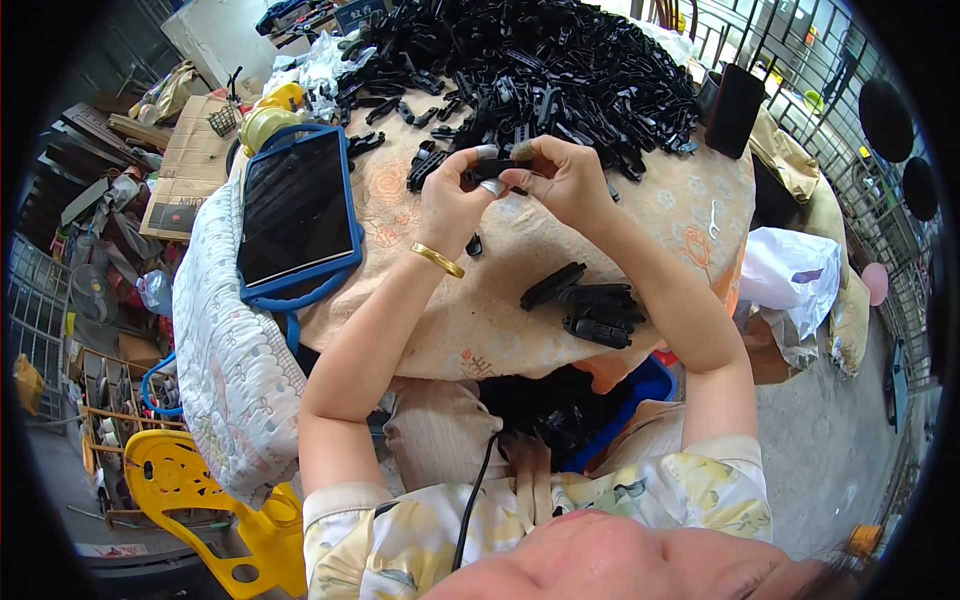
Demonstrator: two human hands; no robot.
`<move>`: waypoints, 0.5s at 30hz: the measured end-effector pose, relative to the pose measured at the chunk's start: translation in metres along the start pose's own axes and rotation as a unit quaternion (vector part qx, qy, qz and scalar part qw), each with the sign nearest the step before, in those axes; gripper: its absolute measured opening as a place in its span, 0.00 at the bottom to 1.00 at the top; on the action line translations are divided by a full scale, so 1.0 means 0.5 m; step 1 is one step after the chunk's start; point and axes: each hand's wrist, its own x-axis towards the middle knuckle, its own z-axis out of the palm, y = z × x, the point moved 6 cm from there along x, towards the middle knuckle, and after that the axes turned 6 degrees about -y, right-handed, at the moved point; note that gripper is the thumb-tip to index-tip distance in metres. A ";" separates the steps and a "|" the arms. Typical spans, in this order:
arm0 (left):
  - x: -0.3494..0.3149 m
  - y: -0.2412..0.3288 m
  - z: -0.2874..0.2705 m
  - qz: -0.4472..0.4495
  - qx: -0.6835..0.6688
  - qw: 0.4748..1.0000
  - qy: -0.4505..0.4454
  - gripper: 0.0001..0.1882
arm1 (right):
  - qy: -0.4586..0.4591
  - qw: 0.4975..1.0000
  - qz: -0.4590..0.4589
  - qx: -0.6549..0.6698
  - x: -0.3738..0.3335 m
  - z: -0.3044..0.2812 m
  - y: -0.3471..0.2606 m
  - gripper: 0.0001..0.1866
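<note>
Over the patterned tablecloth (pixel 430 320), my left hand (pixel 452 196) and my right hand (pixel 572 182) meet, both closed on one small black plastic part (pixel 500 170). Its exact kind is partly hidden by my fingers. White wrapping covers some fingertips, and a gold bangle (pixel 438 260) circles my left wrist. Just beyond my hands spreads a large heap of black plastic pieces (pixel 530 75), long and narrow like clips. Several similar black parts (pixel 600 310) lie in a loose group nearer me, inside my right forearm. One small black piece (pixel 474 244) rests beside my left wrist.
A tablet in a blue case (pixel 300 210) lies at the table's left. A dark upright slab-shaped object (pixel 735 110) stands at the far right. Below the near edge, a blue tub (pixel 652 385) holds black pieces. A yellow chair (pixel 190 475) and white plastic bag (pixel 795 270) flank the table.
</note>
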 end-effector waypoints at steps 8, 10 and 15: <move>-0.004 0.012 0.008 -0.041 -0.100 0.992 -0.068 0.18 | -0.012 0.965 -0.159 -0.210 -0.008 -0.015 -0.065 0.12; 0.000 0.009 0.000 -0.041 -0.090 0.993 -0.071 0.18 | -0.011 0.953 -0.202 -0.226 -0.010 -0.015 -0.083 0.14; -0.004 0.053 -0.010 0.078 0.050 0.994 -0.063 0.19 | -0.069 0.991 -0.080 -0.085 0.000 -0.017 -0.067 0.20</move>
